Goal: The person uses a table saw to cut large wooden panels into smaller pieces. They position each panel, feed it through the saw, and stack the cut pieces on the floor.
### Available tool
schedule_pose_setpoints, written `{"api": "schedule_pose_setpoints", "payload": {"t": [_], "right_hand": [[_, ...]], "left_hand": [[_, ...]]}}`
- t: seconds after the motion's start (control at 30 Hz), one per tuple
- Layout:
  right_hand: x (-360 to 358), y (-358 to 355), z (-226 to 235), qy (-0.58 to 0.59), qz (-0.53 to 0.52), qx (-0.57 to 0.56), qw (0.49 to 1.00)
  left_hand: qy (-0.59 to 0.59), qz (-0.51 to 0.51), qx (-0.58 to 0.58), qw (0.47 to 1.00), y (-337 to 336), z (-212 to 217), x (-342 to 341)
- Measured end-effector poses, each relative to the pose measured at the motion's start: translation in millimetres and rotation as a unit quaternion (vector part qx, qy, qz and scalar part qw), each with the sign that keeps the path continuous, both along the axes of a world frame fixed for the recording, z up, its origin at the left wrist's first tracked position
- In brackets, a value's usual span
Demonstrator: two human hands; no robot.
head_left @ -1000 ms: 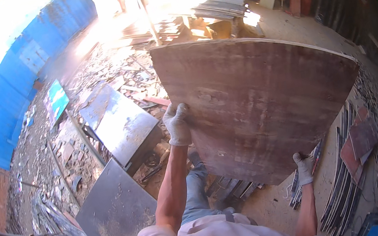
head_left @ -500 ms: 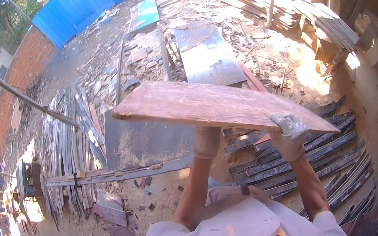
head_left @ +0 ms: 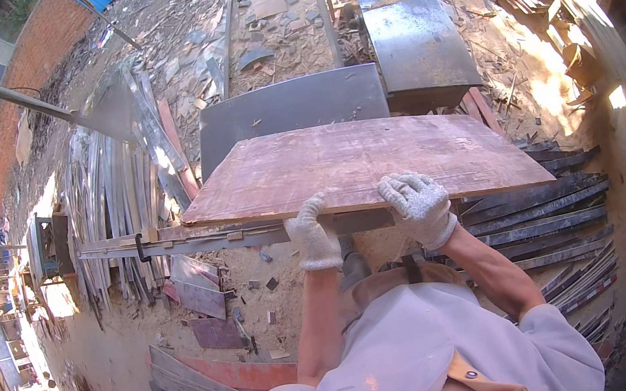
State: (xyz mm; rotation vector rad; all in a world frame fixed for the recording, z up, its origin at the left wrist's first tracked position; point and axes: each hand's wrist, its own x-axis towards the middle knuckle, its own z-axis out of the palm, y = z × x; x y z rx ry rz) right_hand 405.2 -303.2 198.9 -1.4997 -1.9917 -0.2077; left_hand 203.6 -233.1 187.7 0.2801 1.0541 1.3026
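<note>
A wide reddish-brown plywood board point(head_left: 348, 161) lies nearly level in front of me, across the near part of a dark work table point(head_left: 291, 109). Both my hands wear pale knitted gloves and grip its near edge. My left hand point(head_left: 312, 234) is closed on that edge left of its middle, thumb side up. Farther right, my right hand point(head_left: 420, 207) has its fingers over the top face, curled round the edge. The board hides much of the table top, and how far it rests on it I cannot tell.
Along the table's near side runs a long rail point(head_left: 245, 235) with a dark clamp point(head_left: 143, 247). Long strips point(head_left: 96, 197) are piled at the left; dark bars point(head_left: 546, 220) lie stacked at the right. Behind stands a metal-topped table point(head_left: 418, 31). Scraps point(head_left: 205, 286) litter the ground.
The board has come down from a raised, tilted position to nearly level over the table. Both hands have moved with it, and the right hand has shifted left along the edge. My view has tilted down.
</note>
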Motion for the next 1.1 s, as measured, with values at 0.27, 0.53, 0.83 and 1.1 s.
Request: {"api": "schedule_pose_setpoints", "payload": {"t": [0.27,0.53,0.83,1.1], "right_hand": [[-5,24,29,-0.052,-0.106,-0.094,0.989],[16,-14,10,-0.05,-0.16,-0.127,0.978],[27,12,49,-0.015,-0.095,-0.065,0.993],[8,44,73,0.032,-0.096,0.01,0.995]], "left_hand": [[0.081,-0.036,0.051,0.995,47,4,-9],[0.141,-0.145,0.115,0.973,39,22,11],[0.155,-0.074,0.109,0.979,55,70,18],[0.175,-0.063,0.248,0.951,81,136,10]]}}
